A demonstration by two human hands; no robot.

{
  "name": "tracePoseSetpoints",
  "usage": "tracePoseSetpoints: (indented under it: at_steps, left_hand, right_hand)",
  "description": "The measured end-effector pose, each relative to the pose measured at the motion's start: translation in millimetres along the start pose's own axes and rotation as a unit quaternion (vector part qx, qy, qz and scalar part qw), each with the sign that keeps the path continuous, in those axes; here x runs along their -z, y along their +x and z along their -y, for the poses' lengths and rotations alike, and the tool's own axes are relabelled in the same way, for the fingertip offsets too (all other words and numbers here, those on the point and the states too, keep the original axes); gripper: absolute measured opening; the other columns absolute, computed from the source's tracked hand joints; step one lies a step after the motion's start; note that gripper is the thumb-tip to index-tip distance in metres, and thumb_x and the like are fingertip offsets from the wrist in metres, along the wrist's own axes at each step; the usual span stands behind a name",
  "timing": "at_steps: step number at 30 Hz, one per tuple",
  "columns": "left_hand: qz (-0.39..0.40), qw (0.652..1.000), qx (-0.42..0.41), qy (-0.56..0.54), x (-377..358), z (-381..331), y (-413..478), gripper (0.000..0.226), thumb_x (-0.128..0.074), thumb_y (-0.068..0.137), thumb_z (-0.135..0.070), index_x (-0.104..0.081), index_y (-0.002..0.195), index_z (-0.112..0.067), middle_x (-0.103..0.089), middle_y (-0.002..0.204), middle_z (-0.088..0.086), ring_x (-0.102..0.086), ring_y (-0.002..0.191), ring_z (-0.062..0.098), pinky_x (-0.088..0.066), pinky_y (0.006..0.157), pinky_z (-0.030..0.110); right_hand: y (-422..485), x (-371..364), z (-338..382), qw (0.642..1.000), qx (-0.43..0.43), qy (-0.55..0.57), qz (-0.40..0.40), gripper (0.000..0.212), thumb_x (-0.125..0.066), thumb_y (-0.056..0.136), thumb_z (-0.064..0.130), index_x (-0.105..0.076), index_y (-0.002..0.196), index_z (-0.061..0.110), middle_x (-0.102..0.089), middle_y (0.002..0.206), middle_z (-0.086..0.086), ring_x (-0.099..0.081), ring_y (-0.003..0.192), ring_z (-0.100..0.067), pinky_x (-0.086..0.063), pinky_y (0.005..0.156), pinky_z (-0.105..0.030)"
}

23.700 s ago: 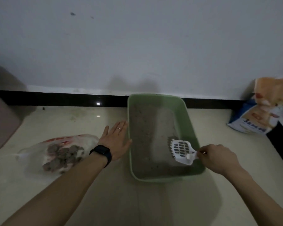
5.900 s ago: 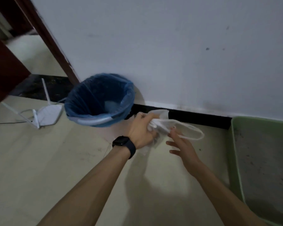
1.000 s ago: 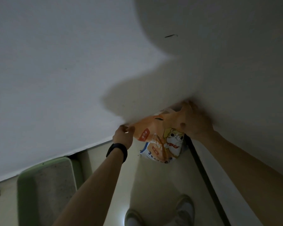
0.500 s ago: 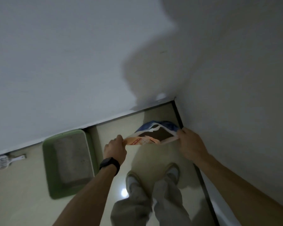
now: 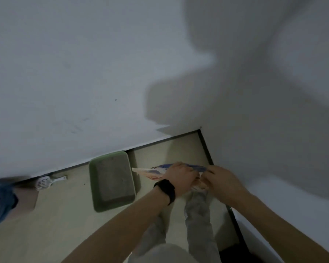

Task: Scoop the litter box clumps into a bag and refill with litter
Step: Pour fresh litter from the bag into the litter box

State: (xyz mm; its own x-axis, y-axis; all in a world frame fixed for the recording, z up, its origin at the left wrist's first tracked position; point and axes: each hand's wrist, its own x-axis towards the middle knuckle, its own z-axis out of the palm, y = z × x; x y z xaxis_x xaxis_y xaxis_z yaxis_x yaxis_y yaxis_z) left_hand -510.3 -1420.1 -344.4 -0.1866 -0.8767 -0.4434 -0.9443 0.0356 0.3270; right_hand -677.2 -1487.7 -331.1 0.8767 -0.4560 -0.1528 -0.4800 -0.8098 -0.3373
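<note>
Head view, the only one you get, and it's dim. Both your hands are up on the litter bag (image 5: 150,170), held in front of your legs above the floor near the corner of the room. Your left hand (image 5: 180,179) has its fingers curled over the orange-and-white top edge. Your right hand (image 5: 222,181) is bunched onto the blue edge right beside it, at 3 o'clock. It's blurry there, so I can't tell if the mouth is open or folded over.

The litter box (image 5: 93,186) sits on the floor against the wall, at roughly 9 o'clock from the bag, with grey litter lying flat inside. The white scoop (image 5: 46,182) lies further out at 9 o'clock, by the wall and well clear of the box.

Handling-wise, I'd treat that bag as heavy and floppy. The film looks thin and slick, and the grains will probably shift the moment you tip it. Pinching only the top edge risks tearing it or losing it. I'd keep one hand at the mouth to steer the pour and get the other under the bottom corner to carry the weight.
</note>
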Motion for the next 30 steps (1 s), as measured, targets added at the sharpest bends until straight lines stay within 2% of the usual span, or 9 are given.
tracePoseSetpoints:
  at_steps: [3, 9, 13, 16, 20, 24, 26, 28, 30]
  left_hand:
    - [-0.001, 0.999, -0.038, 0.023, 26, -24, -48, 0.018, -0.049, 0.099, -0.028, -0.064, 0.105, -0.021, -0.07, 0.096, 0.003, -0.066, 0.087, 0.026, -0.05, 0.083, 0.04]
    - [-0.029, 0.983, -0.169, 0.057, 65, -44, -138, 0.029, -0.052, 0.096, -0.038, -0.059, 0.123, -0.03, -0.07, 0.102, -0.003, -0.064, 0.087, 0.022, -0.043, 0.087, 0.037]
    - [-0.028, 0.975, -0.204, 0.085, 81, -43, -190, 0.034, -0.054, 0.095, -0.037, -0.057, 0.128, -0.027, -0.068, 0.117, -0.002, -0.063, 0.1, 0.021, -0.035, 0.102, 0.034]
    - [-0.071, 0.969, -0.23, 0.064, 82, -44, -241, 0.026, -0.059, 0.093, -0.027, -0.067, 0.117, -0.023, -0.073, 0.105, -0.002, -0.068, 0.092, 0.019, -0.042, 0.095, 0.031]
    - [-0.159, 0.963, -0.213, 0.053, 83, -32, -300, 0.019, -0.07, 0.07, -0.025, -0.078, 0.087, -0.025, -0.073, 0.074, -0.011, -0.069, 0.063, 0.012, -0.056, 0.067, 0.027]
    - [-0.17, 0.96, -0.213, 0.066, 83, -29, -349, 0.019, -0.061, 0.079, -0.027, -0.078, 0.089, -0.024, -0.074, 0.076, -0.01, -0.069, 0.065, 0.012, -0.057, 0.068, 0.027]
    - [-0.214, 0.955, -0.2, 0.049, 91, -23, -367, 0.029, -0.051, 0.085, -0.031, -0.078, 0.089, -0.023, -0.074, 0.074, -0.007, -0.068, 0.063, 0.015, -0.054, 0.067, 0.023]
    - [-0.236, 0.954, -0.182, 0.038, 99, -11, -386, 0.031, -0.049, 0.086, -0.031, -0.078, 0.089, -0.021, -0.073, 0.071, -0.006, -0.066, 0.06, 0.015, -0.043, 0.07, 0.016]
    - [-0.221, 0.962, -0.153, 0.044, 102, 3, -404, 0.032, -0.047, 0.087, -0.031, -0.078, 0.091, -0.023, -0.073, 0.071, -0.008, -0.066, 0.059, 0.012, -0.037, 0.067, 0.009]
  right_hand:
    - [-45, 37, 51, 0.994, -0.056, 0.032, -0.085, 0.006, -0.067, 0.07, 0.009, -0.068, 0.076, 0.011, -0.061, 0.071, -0.004, -0.056, 0.053, -0.018, -0.032, 0.053, -0.015]
    - [-123, 51, 142, 0.944, -0.21, 0.152, -0.203, 0.021, -0.079, 0.081, 0.021, -0.07, 0.1, 0.021, -0.06, 0.092, 0.013, -0.052, 0.078, 0.001, -0.049, 0.07, -0.016]
    - [-180, 13, 156, 0.877, -0.401, 0.256, -0.065, 0.087, -0.071, 0.075, 0.062, -0.033, 0.146, 0.029, -0.039, 0.145, 0.007, -0.04, 0.131, -0.013, -0.041, 0.107, -0.039]
    - [-203, -27, 164, 0.888, -0.4, 0.205, 0.091, 0.122, -0.069, 0.066, 0.072, -0.001, 0.155, 0.026, -0.008, 0.163, 0.0, -0.012, 0.148, -0.023, -0.018, 0.118, -0.042]
    - [-207, -74, 194, 0.899, -0.331, 0.237, 0.16, 0.141, -0.071, 0.055, 0.079, 0.018, 0.152, 0.029, 0.003, 0.164, 0.0, -0.005, 0.15, -0.024, -0.02, 0.119, -0.044]
    - [-202, -105, 232, 0.894, -0.314, 0.284, 0.147, 0.139, -0.078, 0.061, 0.066, 0.02, 0.151, 0.026, -0.005, 0.163, -0.006, -0.022, 0.146, -0.031, -0.034, 0.112, -0.044]
    - [-192, -113, 248, 0.876, -0.319, 0.328, 0.149, 0.134, -0.079, 0.068, 0.059, 0.019, 0.152, 0.022, -0.028, 0.157, -0.01, -0.042, 0.136, -0.031, -0.042, 0.104, -0.038]
    - [-182, -123, 266, 0.859, -0.322, 0.359, 0.171, 0.126, -0.076, 0.069, 0.061, 0.006, 0.154, 0.017, -0.053, 0.14, -0.008, -0.059, 0.118, -0.026, -0.05, 0.093, -0.031]
    - [-172, -140, 291, 0.857, -0.326, 0.352, 0.187, 0.112, -0.067, 0.061, 0.078, -0.03, 0.145, 0.013, -0.064, 0.12, -0.004, -0.064, 0.101, -0.021, -0.05, 0.077, -0.023]
